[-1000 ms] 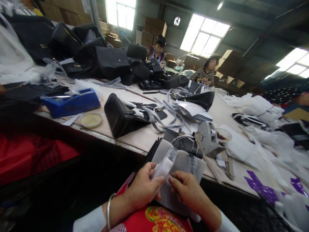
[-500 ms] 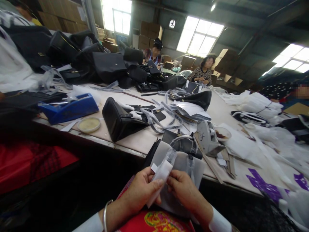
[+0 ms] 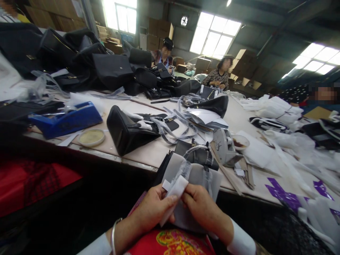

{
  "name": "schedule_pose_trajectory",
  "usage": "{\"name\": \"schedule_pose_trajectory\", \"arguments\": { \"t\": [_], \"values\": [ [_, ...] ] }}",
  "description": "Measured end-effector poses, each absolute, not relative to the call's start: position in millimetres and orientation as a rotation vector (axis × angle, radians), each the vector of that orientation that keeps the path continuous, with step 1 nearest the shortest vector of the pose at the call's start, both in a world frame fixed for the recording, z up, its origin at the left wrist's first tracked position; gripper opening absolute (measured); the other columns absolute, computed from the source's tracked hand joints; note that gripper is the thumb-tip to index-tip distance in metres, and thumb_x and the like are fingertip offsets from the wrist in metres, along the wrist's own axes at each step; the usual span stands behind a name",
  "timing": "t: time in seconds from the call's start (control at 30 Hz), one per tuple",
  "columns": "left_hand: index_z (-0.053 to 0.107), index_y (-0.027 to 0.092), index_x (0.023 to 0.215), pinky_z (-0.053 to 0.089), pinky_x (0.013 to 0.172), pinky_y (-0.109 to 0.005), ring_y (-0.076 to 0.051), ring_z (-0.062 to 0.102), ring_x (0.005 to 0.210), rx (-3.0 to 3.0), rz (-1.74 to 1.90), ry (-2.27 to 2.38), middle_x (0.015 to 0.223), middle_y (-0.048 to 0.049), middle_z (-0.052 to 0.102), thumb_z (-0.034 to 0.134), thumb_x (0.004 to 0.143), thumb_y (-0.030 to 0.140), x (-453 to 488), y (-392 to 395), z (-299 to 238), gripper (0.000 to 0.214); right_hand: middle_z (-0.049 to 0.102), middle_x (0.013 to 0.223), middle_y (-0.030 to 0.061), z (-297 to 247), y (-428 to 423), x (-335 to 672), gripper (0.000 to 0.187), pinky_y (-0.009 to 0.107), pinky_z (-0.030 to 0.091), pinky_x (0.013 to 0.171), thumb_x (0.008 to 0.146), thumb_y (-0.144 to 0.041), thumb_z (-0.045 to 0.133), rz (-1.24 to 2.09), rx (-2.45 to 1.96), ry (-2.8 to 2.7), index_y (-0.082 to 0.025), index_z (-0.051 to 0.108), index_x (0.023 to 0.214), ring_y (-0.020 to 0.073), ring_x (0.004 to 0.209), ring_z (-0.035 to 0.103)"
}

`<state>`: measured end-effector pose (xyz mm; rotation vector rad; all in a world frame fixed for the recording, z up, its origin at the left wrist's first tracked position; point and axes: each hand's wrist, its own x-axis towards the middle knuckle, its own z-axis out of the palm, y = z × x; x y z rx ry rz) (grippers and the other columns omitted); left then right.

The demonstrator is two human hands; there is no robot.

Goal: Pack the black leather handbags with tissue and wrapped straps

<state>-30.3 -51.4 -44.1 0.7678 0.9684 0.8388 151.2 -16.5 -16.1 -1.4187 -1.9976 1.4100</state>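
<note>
A black handbag (image 3: 196, 154) leans on the near table edge and my lap, its front covered by a whitish sheet (image 3: 214, 184). Its handle (image 3: 195, 148) is wrapped in clear film. Over the strap at the bag's left side lies a white foam strip (image 3: 176, 189). My left hand (image 3: 156, 203) is closed on that strip, thumb on top. My right hand (image 3: 203, 205) pinches the strip's right edge, its fingertips partly hidden. A small white tag (image 3: 166, 185) shows beside my left fingers.
Another black handbag (image 3: 127, 132) lies on the table (image 3: 143, 156) ahead. A blue tape dispenser (image 3: 67, 120) and a round dish (image 3: 91, 137) stand left, a grey dispenser (image 3: 223, 147) right. Black bags (image 3: 111, 69) pile up behind. Co-workers (image 3: 216, 76) sit at the far side.
The whole view has shifted slightly to the left. Both hands stay on the foam strip, and my right fingers have moved a little up along its edge.
</note>
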Motion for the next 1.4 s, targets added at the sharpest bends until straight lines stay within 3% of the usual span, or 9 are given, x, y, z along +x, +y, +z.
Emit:
{"name": "schedule_pose_trajectory", "arguments": {
  "t": [0.07,0.2,0.4,0.5,0.63,0.8,1.1,1.27,1.4],
  "values": [
    [0.061,0.011,0.106,0.039,0.04,-0.019,-0.011,0.057,0.044,0.775,0.848,1.002,0.068,-0.0041,0.069,0.075,0.074,0.056,-31,-51,-44,0.057,0.071,0.092,0.0049,-6,-24,160,0.026,0.031,0.05,0.078,0.091,-0.023,0.053,1.302,-1.389,-2.082,-0.018,0.068,0.111,0.0208,0.085,0.065],
    [0.061,0.011,0.102,0.038,0.04,-0.019,-0.011,0.054,0.043,0.768,0.849,1.015,0.062,-0.0012,0.065,0.073,0.075,0.055,-33,-50,-50,0.053,0.061,0.13,0.0106,15,-34,182,0.065,0.034,0.048,0.097,0.077,-0.015,0.068,1.212,-1.16,-2.415,-0.021,0.05,0.139,0.0242,0.114,0.06],
    [0.062,0.013,0.1,0.038,0.041,-0.021,-0.012,0.053,0.043,0.847,0.812,1.07,0.057,0.002,0.061,0.07,0.077,0.054,-27,-51,-49,0.047,0.064,0.088,0.0066,26,-14,175,0.02,0.032,0.043,0.071,0.095,-0.011,0.047,0.433,-0.686,-2.871,-0.017,0.065,0.1,0.0188,0.077,0.055],
    [0.063,0.015,0.088,0.036,0.043,-0.021,-0.012,0.051,0.043,0.958,0.793,1.132,0.052,0.0041,0.057,0.069,0.081,0.051,-24,-54,-42,0.037,0.065,0.085,0.0053,29,10,151,0.013,0.033,0.04,0.07,0.093,-0.018,0.057,0.247,-0.527,-2.968,-0.017,0.066,0.084,0.0189,0.076,0.054],
    [0.067,0.015,0.09,0.038,0.048,-0.023,-0.014,0.053,0.048,1.119,0.795,1.222,0.052,0.0036,0.058,0.066,0.085,0.047,-27,-58,-33,0.032,0.07,0.108,0.004,33,34,125,0.005,0.029,0.043,0.076,0.083,-0.017,0.072,0.522,-0.5,-3.016,-0.019,0.072,0.079,0.018,0.089,0.061],
    [0.07,0.015,0.095,0.041,0.054,-0.025,-0.017,0.057,0.055,1.211,0.747,1.222,0.055,0.001,0.062,0.06,0.089,0.043,-35,-64,-24,0.031,0.065,0.076,0.001,25,39,120,0.015,0.022,0.043,0.063,0.081,-0.007,0.071,0.875,-0.663,-2.904,-0.016,0.073,0.07,0.0122,0.068,0.059],
    [0.067,0.016,0.08,0.037,0.052,-0.024,-0.014,0.051,0.053,1.184,0.822,1.272,0.05,0.004,0.053,0.059,0.088,0.042,-26,-60,-40,0.029,0.069,0.075,0.0019,17,34,122,0.002,0.025,0.047,0.066,0.08,-0.015,0.075,0.975,-0.864,-2.782,-0.017,0.076,0.08,0.0167,0.072,0.064],
    [0.072,0.016,0.085,0.039,0.054,-0.025,-0.014,0.052,0.055,1.152,0.834,1.221,0.053,0.0037,0.055,0.058,0.089,0.037,-23,-59,-41,0.025,0.074,0.092,0.002,42,40,124,0.023,0.023,0.048,0.072,0.086,-0.014,0.067,1.083,-0.898,-2.811,-0.017,0.07,0.109,0.015,0.083,0.067],
    [0.07,0.016,0.075,0.043,0.064,-0.026,-0.017,0.058,0.068,1.187,0.907,1.247,0.069,-0.0006,0.065,0.062,0.086,0.034,-23,-58,-39,0.023,0.07,0.084,0.0035,55,46,115,0.012,0.023,0.045,0.068,0.091,-0.011,0.063,0.882,-0.734,-3.081,-0.014,0.074,0.086,0.0132,0.075,0.061]
  ]
}}
